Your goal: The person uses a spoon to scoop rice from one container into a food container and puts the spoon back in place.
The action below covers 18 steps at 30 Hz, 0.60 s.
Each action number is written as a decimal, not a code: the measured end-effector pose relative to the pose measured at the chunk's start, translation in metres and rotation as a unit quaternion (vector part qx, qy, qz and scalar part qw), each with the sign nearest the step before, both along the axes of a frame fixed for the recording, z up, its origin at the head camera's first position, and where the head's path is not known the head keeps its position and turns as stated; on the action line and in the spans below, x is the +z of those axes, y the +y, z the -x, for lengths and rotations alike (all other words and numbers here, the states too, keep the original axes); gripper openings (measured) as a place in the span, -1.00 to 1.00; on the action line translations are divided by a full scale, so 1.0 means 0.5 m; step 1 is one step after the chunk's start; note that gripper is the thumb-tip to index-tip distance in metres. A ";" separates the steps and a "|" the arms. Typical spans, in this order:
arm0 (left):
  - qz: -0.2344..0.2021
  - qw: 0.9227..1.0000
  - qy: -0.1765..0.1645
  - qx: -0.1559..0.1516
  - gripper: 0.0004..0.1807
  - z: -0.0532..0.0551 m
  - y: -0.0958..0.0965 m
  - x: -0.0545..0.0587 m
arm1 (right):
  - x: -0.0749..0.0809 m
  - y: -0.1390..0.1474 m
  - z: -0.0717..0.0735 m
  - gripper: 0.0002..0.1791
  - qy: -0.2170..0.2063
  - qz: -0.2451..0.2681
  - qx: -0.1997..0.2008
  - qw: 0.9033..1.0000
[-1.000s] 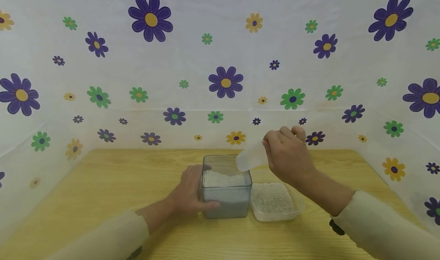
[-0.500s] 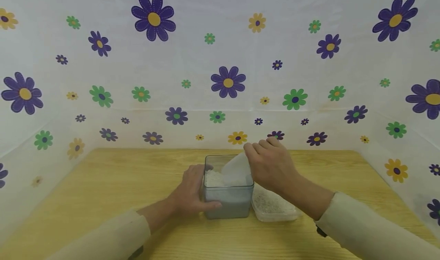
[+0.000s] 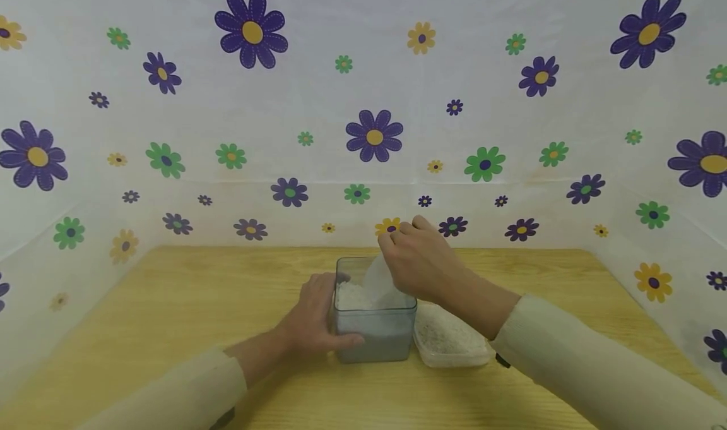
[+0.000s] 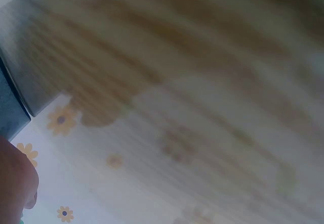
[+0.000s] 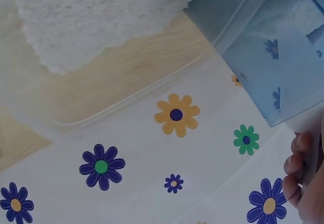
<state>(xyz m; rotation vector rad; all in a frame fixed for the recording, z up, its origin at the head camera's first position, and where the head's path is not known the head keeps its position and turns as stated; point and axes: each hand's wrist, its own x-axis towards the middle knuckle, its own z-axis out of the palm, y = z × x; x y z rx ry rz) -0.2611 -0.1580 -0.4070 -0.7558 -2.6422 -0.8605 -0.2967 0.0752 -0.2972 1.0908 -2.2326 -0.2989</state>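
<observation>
A clear, blue-tinted square container [image 3: 375,338] holding white rice-like grains [image 3: 349,295] stands upright on the table. My left hand [image 3: 311,316] grips its left side, thumb across the front and fingers toward the back. In the left wrist view, only part of that hand [image 4: 17,183] shows beside the container's corner. My right hand [image 3: 423,261], above the container's right rim, holds a white translucent scoop [image 3: 376,281] by its upper end. The scoop's lower part is inside the container, tilted down at the grains. The right wrist view catches the curled fingers [image 5: 296,171] below the container's rim.
Right beside the container sits a shallow clear plastic tub [image 3: 454,360] heaped with the same grains [image 3: 445,332], partly under my right forearm. Both stand on a wood-grain table [image 3: 227,291]. A flower-printed white cloth [image 3: 318,101] rises behind and at both sides.
My right hand has moved left with the scoop, from above the tub's side into the container. The scoop has tipped more steeply. My left hand and the container have stayed put.
</observation>
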 end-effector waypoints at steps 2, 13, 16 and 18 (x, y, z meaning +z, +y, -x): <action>-0.002 1.000 -0.001 -0.001 0.01 0.000 0.000 0.000 | 0.002 -0.013 0.003 -0.79 -0.018 -0.016 -0.004 1.000; 0.003 1.000 -0.012 -0.005 0.03 -0.001 0.003 0.004 | -0.017 -0.041 0.014 -0.86 -0.114 -0.008 0.015 0.993; 0.002 1.000 -0.010 -0.007 0.03 -0.001 0.002 0.005 | -0.022 -0.041 0.012 -0.84 -0.134 0.021 0.044 0.990; 0.001 1.000 -0.006 -0.007 0.01 -0.002 0.001 0.004 | -0.026 -0.043 0.015 -0.87 -0.158 0.027 0.054 0.986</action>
